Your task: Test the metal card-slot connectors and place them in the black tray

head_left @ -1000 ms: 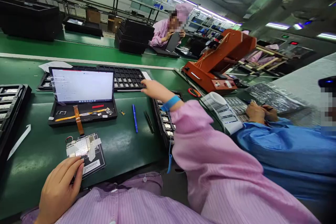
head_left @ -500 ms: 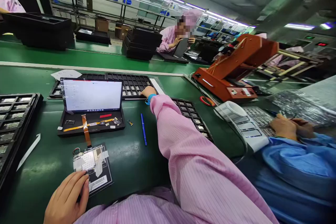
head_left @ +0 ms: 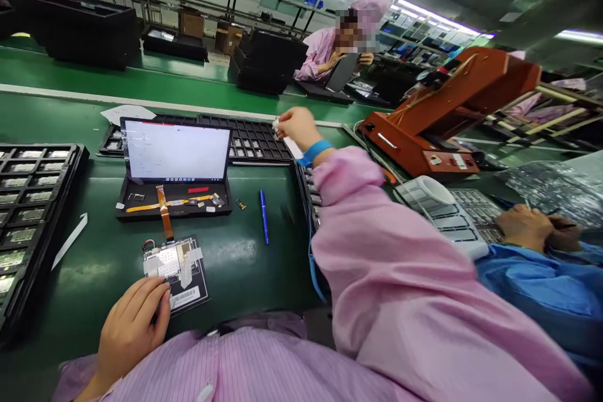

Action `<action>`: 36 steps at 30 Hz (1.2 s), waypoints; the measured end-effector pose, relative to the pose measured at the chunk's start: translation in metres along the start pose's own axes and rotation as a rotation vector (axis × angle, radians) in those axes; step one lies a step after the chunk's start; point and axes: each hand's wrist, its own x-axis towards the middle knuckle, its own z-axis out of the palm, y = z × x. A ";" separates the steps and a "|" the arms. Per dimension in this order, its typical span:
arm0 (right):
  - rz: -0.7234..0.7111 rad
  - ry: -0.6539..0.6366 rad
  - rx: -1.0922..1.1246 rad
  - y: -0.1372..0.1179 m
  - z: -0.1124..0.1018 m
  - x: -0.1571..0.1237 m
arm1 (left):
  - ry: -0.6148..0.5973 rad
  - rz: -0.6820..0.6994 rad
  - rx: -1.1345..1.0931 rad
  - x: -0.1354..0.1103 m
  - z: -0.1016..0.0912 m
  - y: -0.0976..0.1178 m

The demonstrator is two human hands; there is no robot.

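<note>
- The left grip (head_left: 132, 333) lies curled at the near edge of a black-backed circuit board (head_left: 176, 273); the fingers touch it, but whether they clench it cannot be told.
- The right grip (head_left: 296, 129) is raised, fingertips pinched on a small white piece (head_left: 276, 125), with a blue wrist strap (head_left: 315, 152) just behind it.
- An orange ribbon cable (head_left: 164, 213) runs from the board, away from the left grip, to a lit tablet (head_left: 176, 151) in a black case.
- A blue pen (head_left: 264, 217) lies on the green desk (head_left: 235, 270) below the right grip.
- Black parts trays (head_left: 245, 141) sit beyond the right grip.
- Well right of it, a co-worker's hands (head_left: 532, 226) work beside an orange machine (head_left: 447, 113).
</note>
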 end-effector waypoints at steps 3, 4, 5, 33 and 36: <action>-0.160 -0.057 0.230 -0.012 -0.060 -0.063 | -0.020 -0.010 -0.021 0.000 -0.001 -0.002; -0.189 -0.108 0.289 -0.014 -0.076 -0.093 | -0.024 -0.018 -0.034 0.000 -0.002 -0.004; -0.216 -0.156 0.352 -0.015 -0.088 -0.126 | -0.030 -0.029 -0.055 0.001 -0.004 -0.005; 0.364 -0.768 1.553 0.048 0.011 -0.338 | -0.956 -0.583 -1.334 0.091 -0.041 0.122; 0.363 -0.769 1.578 0.049 0.009 -0.340 | -1.009 -0.655 -1.424 0.089 -0.040 0.123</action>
